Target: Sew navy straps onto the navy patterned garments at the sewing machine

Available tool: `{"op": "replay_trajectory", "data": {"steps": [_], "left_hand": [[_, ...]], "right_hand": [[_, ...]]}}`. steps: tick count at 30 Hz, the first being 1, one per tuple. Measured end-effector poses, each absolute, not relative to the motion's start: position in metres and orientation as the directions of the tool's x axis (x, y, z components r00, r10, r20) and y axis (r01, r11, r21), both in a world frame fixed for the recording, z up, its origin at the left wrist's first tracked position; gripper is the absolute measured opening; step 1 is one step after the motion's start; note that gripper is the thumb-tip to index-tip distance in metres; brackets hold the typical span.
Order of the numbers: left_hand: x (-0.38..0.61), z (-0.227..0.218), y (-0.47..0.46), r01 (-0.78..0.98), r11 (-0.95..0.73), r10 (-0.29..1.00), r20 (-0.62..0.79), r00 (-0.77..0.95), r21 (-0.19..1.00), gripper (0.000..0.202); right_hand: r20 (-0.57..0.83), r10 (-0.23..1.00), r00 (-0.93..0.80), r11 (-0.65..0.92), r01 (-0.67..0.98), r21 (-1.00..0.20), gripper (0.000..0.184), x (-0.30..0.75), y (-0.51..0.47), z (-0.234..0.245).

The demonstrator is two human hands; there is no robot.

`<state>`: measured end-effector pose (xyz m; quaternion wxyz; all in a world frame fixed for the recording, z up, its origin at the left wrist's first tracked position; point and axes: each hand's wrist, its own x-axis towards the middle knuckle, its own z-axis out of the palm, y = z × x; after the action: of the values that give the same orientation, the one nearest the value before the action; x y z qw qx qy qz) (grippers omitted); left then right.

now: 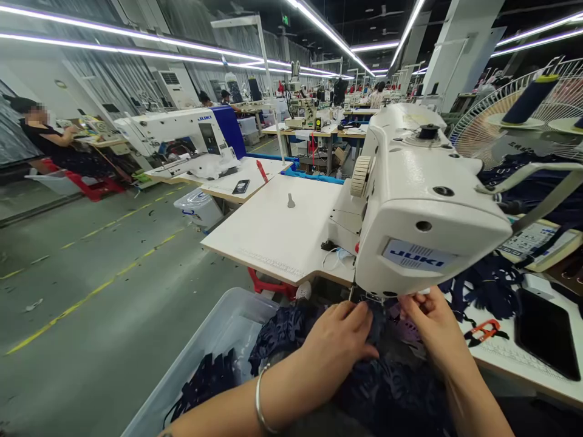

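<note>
Dark blue lacy cloth [382, 388] is at 5 o'clock, below the JUKI sewing machine [423, 203]. It looks soft and light, best held by its edges. The left hand [334, 343] lies loosely on it. I can't tell if the right hand [435, 325] grips it. At 7 o'clock, a plastic tub [223, 325] has dark blue strips [209, 373] inside.

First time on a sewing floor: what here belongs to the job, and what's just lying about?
Apparently in the job:
dark fabric under the left hand
white sewing machine, right hand by its head

Apparently just lying about:
black flat device
orange snips, unheld
</note>
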<state>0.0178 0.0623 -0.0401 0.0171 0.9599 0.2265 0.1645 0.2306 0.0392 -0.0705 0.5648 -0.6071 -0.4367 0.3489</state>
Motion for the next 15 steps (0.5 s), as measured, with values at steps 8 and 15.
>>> {"op": "replay_trajectory", "data": {"steps": [8, 15], "left_hand": [[0.007, -0.046, 0.065, 0.22, -0.931, 0.328, 0.405, 0.854, 0.29, 0.034], [0.011, -0.06, 0.065, 0.232, -0.953, 0.297, 0.461, 0.836, 0.193, 0.033]], "right_hand": [[0.107, 0.915, 0.389, -0.071, 0.417, -0.906, 0.031, 0.229, 0.028, -0.083], [0.03, 0.911, 0.412, -0.08, 0.247, -0.966, 0.03, 0.208, 0.028, -0.087]]}}
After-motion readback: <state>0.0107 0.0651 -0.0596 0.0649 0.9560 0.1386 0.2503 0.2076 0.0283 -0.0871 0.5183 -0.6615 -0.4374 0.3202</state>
